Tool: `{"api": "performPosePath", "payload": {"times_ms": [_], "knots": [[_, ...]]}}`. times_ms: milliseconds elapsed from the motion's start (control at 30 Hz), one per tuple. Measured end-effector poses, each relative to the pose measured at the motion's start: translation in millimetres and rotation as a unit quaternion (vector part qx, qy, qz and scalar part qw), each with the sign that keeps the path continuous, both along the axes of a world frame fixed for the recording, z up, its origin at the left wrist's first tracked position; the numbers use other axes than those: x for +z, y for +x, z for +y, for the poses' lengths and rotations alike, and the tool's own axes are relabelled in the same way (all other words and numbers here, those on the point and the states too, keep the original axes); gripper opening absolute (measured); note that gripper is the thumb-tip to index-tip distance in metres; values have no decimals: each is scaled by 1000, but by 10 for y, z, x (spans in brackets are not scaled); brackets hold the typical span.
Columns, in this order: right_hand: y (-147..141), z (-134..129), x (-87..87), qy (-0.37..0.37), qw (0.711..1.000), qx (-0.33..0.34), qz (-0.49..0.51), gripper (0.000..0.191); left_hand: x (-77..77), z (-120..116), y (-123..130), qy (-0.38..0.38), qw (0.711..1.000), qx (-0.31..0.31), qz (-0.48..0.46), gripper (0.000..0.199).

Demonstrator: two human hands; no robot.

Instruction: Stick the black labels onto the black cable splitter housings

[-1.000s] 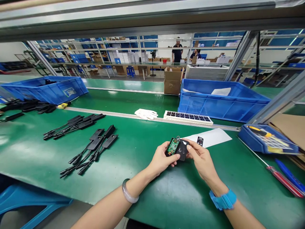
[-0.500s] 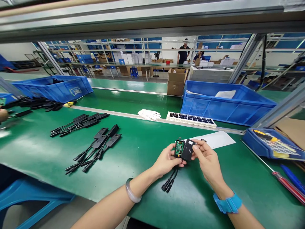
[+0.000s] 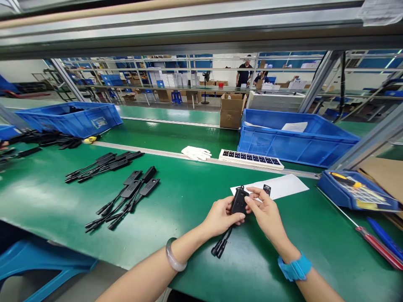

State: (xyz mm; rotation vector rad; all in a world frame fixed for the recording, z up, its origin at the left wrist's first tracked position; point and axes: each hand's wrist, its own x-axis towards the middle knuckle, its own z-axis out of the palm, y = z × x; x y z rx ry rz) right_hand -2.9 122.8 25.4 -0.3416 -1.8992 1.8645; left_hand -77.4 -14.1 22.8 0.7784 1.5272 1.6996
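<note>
A small black case (image 3: 239,200) is upright between my two hands, its circuit board no longer visible. My left hand (image 3: 222,216) grips its left side and lower edge, thumb across the front. The fingers of my right hand (image 3: 262,209) pinch the upper right of the case. Black cables with connector ends (image 3: 221,245) hang below it. Behind my hands lies a white paper sheet (image 3: 291,186) with a small black piece (image 3: 267,189) on it. Several finished-looking black cased units with cables (image 3: 130,188) lie on the green bench (image 3: 179,201) to the left.
White gloves (image 3: 197,153) and a strip of black labels (image 3: 252,158) lie along the metal rail. Blue bins (image 3: 296,144) stand behind. At right are a tool tray (image 3: 362,201), a red screwdriver (image 3: 378,246) and a blue tool (image 3: 385,237). A person's hand (image 3: 3,144) shows far left.
The black cover has moved left onto the case, hiding the green circuit board. My right hand has shifted left with it. The person's hand at far left has mostly left the view.
</note>
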Motion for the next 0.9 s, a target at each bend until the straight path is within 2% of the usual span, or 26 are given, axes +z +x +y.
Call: {"api": "performPosePath", "payload": {"times_ms": [100,200,333,400,433,500,567,633,667,767,833,900], "knots": [[-6,3,-8,-45,998,38,-24,40,14,-3,13,-9,1000,-8,24,40],[-13,-5,-30,-44,997,52,-29,39,19,-16,27,-24,999,-19,34,40],[-59,37,-58,19,998,48,-48,42,-4,-6,12,-35,999,-11,-9,40],[-90,150,-66,88,994,30,-61,45,-7,11,-9,-16,999,0,-52,48],[-102,238,-72,145,988,2,-63,46,-2,19,-18,-2,997,7,-75,51],[-115,462,-92,285,952,-89,-65,44,17,30,-32,21,993,26,-112,53],[-110,702,-130,415,888,-176,-94,44,38,34,-37,26,990,43,-130,52],[-97,898,-182,487,834,-205,-158,46,48,33,-42,20,990,46,-131,51],[-89,967,-210,502,820,-201,-188,47,47,31,-48,18,991,38,-127,51],[-73,1059,-278,510,813,-163,-230,44,24,22,-91,7,998,-1,-57,43],[-68,1062,-300,503,820,-150,-229,41,12,11,-134,-18,998,-12,54,35],[-68,1054,-306,493,828,-146,-226,39,13,-3,-173,-60,984,-12,170,29]]}}
